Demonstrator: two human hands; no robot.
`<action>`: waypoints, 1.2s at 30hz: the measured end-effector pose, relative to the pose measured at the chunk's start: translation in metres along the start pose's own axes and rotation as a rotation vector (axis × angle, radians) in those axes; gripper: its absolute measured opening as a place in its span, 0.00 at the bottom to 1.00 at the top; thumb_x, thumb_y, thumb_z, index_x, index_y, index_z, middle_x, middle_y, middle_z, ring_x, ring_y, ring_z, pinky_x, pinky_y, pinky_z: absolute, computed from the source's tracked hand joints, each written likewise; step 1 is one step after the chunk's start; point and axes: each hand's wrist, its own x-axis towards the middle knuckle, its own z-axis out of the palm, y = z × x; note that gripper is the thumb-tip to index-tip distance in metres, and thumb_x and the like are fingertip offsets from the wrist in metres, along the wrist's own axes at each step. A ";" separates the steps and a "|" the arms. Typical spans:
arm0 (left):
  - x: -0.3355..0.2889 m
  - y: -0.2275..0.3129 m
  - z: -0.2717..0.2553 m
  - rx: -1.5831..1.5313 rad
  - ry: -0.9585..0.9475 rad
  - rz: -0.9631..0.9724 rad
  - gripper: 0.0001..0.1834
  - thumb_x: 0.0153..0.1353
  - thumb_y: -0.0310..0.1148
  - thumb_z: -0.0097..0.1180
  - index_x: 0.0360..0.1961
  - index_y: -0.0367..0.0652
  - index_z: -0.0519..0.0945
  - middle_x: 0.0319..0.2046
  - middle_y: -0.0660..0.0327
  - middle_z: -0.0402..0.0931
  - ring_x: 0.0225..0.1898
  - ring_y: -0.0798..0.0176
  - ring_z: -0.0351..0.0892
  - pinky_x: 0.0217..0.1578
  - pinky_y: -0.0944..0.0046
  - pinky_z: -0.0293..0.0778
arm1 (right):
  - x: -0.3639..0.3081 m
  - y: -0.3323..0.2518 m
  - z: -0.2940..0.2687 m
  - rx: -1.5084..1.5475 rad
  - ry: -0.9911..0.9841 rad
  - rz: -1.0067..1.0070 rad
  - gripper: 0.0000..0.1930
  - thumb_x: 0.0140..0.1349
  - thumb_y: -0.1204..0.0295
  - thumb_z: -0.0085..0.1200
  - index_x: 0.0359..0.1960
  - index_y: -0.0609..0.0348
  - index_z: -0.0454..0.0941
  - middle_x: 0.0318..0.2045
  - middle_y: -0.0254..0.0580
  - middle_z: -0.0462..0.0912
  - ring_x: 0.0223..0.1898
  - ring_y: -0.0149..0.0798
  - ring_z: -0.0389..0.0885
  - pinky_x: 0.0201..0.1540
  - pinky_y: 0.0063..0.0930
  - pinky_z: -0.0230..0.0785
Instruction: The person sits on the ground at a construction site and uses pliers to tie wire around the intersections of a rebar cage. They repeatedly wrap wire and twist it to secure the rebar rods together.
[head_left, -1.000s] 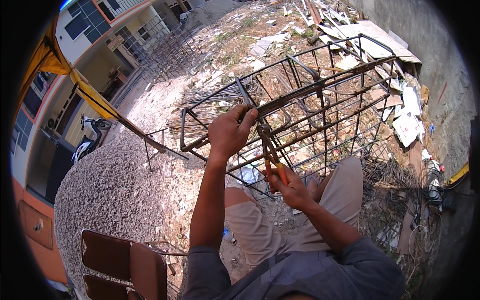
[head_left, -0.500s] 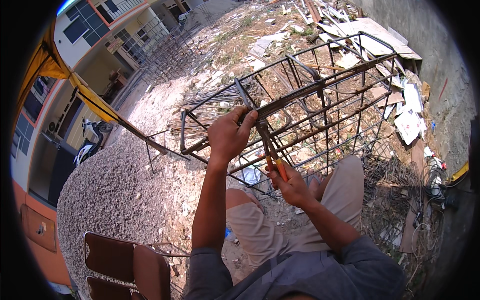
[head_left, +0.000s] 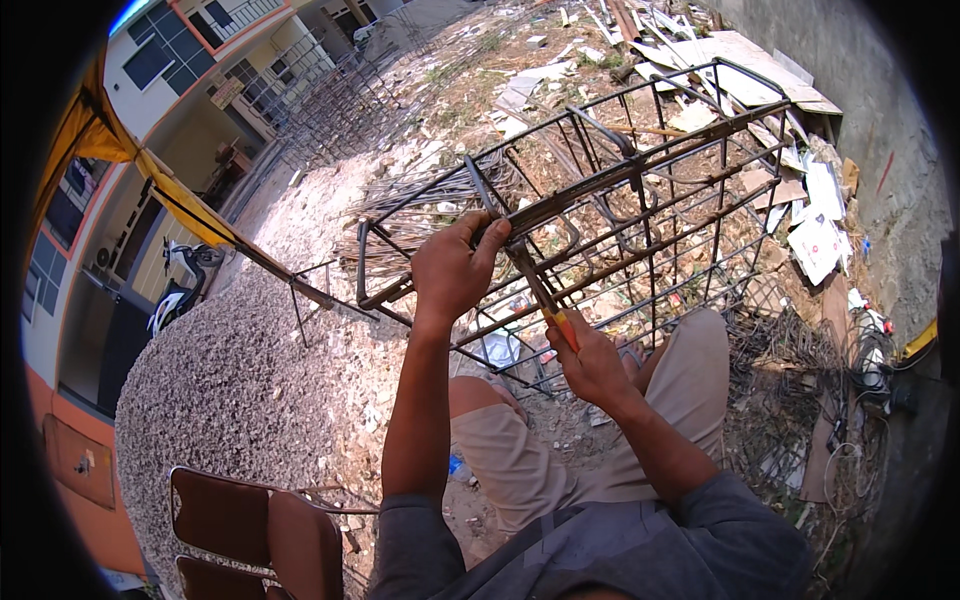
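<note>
A long cage of steel rebar (head_left: 570, 200) stretches across in front of me, from lower left to upper right. My left hand (head_left: 450, 275) is wrapped round its near top bars, the thumb on top beside a stirrup bend. Below that joint, my right hand (head_left: 592, 362) grips a pair of pincers (head_left: 563, 328) by the orange and yellow handles, which are squeezed close together. The jaws point up at the bars next to my left thumb. Whether they bite on tie wire is too small to tell.
Gravel (head_left: 215, 385) is heaped at the left, behind brown padded chairs (head_left: 305, 540). More rebar (head_left: 420, 205) lies beyond the cage. Scrap boards (head_left: 745, 70) lean along the concrete wall (head_left: 890, 200). Tangled wire (head_left: 785, 350) covers ground at the right. A yellow tarp (head_left: 185, 205) hangs from a pole at left.
The pincers' handles have gone from spread to squeezed together in my right hand, which has turned and moved slightly right. My left hand and the cage have barely shifted.
</note>
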 end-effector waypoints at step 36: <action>0.002 -0.008 -0.001 0.052 -0.034 0.163 0.20 0.61 0.44 0.62 0.50 0.46 0.82 0.35 0.52 0.85 0.36 0.49 0.84 0.38 0.54 0.76 | 0.071 -0.065 -0.172 -0.861 -0.354 -0.382 0.27 0.57 0.77 0.59 0.60 0.54 0.69 0.46 0.47 0.82 0.41 0.55 0.83 0.38 0.47 0.76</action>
